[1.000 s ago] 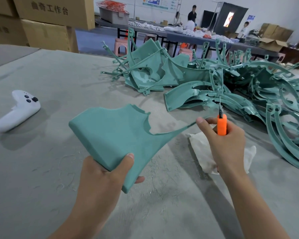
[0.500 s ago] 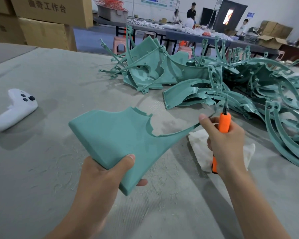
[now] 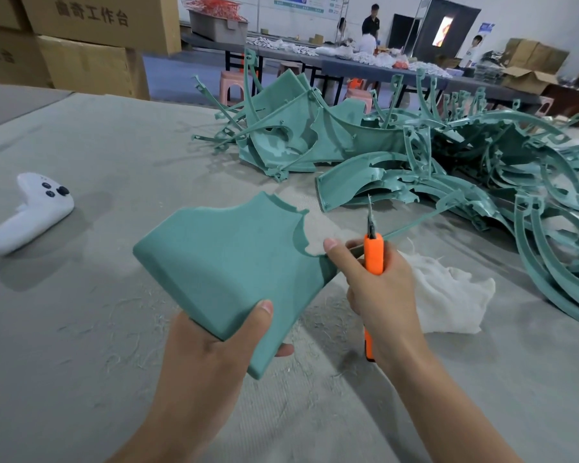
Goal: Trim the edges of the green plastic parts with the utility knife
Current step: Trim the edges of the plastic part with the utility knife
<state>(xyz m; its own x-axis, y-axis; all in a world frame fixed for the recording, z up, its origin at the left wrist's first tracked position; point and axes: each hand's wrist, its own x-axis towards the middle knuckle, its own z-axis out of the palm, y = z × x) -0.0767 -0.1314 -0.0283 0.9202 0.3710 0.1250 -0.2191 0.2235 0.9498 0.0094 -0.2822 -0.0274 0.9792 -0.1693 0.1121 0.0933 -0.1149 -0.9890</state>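
Mid-trim: left hand grips the green part above the worktop's near edge; right hand grips the utility knife, thumb at the thin rim. Next, we judge: draw blade along it steadily.

Left hand grips green part; right hand holds orange knife at edge.

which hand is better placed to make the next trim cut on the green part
Right. The right hand grips the orange utility knife, blade up beside the thin edge strip; the left hand holds the green part steady.
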